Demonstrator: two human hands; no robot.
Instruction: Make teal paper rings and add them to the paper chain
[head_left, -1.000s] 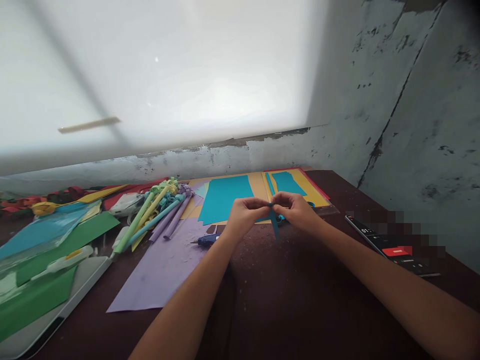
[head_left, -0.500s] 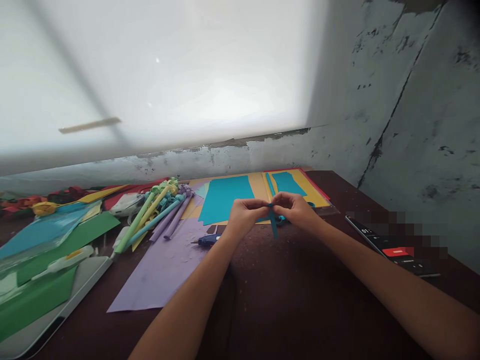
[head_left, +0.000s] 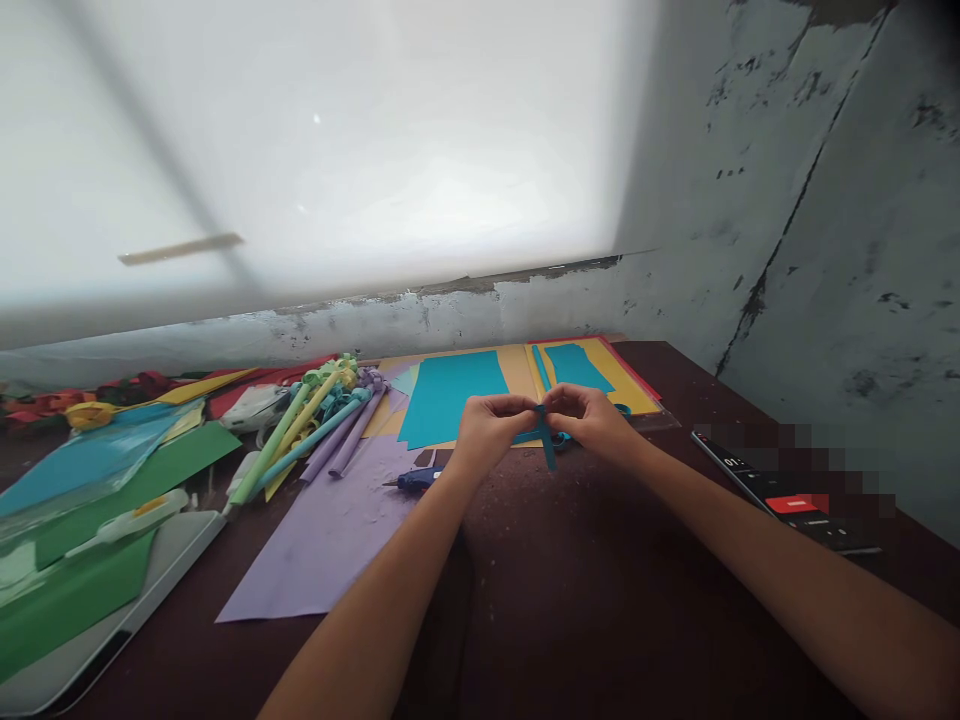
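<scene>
I see my left hand (head_left: 491, 428) and right hand (head_left: 592, 420) meeting above the dark bench (head_left: 600, 600), both pinching one teal paper strip (head_left: 547, 445) between the fingertips. The strip's long axis runs roughly vertical, its free end hanging down toward the bench. Just beyond the strip lie teal sheets (head_left: 454, 395) on yellow card. Left of the strip: a blue glue gun (head_left: 414, 481), a lilac sheet (head_left: 330, 535), rolled paper stems (head_left: 315, 425). Right of it, well apart, a phone (head_left: 784, 495).
</scene>
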